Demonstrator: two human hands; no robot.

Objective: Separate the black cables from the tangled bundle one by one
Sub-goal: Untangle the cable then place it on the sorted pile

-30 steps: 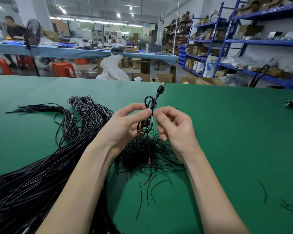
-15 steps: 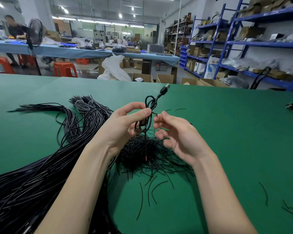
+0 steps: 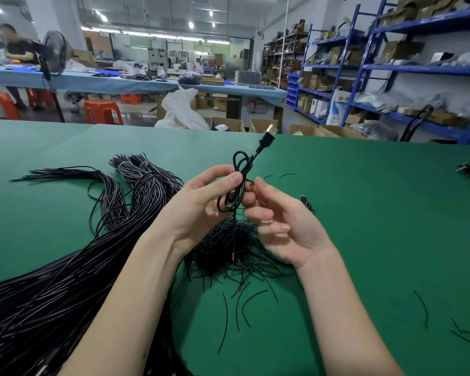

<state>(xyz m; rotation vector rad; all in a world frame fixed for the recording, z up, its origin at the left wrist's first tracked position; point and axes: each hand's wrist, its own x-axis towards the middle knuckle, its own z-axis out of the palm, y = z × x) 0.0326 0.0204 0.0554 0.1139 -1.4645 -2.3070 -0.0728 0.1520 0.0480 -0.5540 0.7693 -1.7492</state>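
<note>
We see both forearms bare, angled in toward centre, hands raised. L hand (image 3: 201, 202) palm-in, thumb + index pinching coiled cable (image 3: 235, 185). R hand (image 3: 280, 223) just beside it, palm up, fingers loosely curled, index tip near L thumb, gripping nothing.

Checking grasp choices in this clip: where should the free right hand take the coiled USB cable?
Best guess: the plug, pinched from above right. It sticks up clear of the left hand, which holds the coil; the right hand is open beside it.
</note>
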